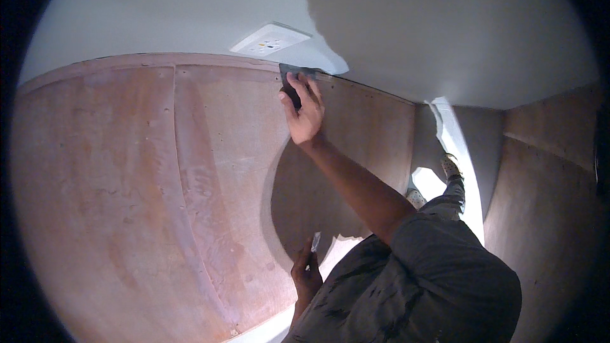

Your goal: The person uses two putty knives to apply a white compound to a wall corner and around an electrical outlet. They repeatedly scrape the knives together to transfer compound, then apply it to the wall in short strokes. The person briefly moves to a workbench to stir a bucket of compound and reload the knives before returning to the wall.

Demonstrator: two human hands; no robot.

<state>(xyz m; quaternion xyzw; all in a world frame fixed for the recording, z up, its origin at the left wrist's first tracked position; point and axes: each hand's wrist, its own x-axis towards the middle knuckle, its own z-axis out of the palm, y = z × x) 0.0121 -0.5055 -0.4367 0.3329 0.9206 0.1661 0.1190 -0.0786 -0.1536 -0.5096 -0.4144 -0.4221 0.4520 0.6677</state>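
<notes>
My right hand [306, 111] reaches up to the top edge of a wooden panel [114, 171]. Its fingers lie over a dark, flat, square-edged piece [291, 93], pressed against the panel where it meets the pale wall [190, 6]. Whether this piece is a scraper blade or an abrasive sheet, I cannot tell. Lower down, close to my body, my left hand [306, 274] is closed around a small, slim tool with a whitish tip [316, 241]. Most of that tool is hidden by the fingers.
A white socket plate [270, 39] sits on the pale wall, just left of my right hand. Pinkish smears follow the panel's seams [184, 178]. Another brown panel [540, 216] stands at the right. My shoes [450, 165] rest near bright white strips, and a large shadow darkens the panel.
</notes>
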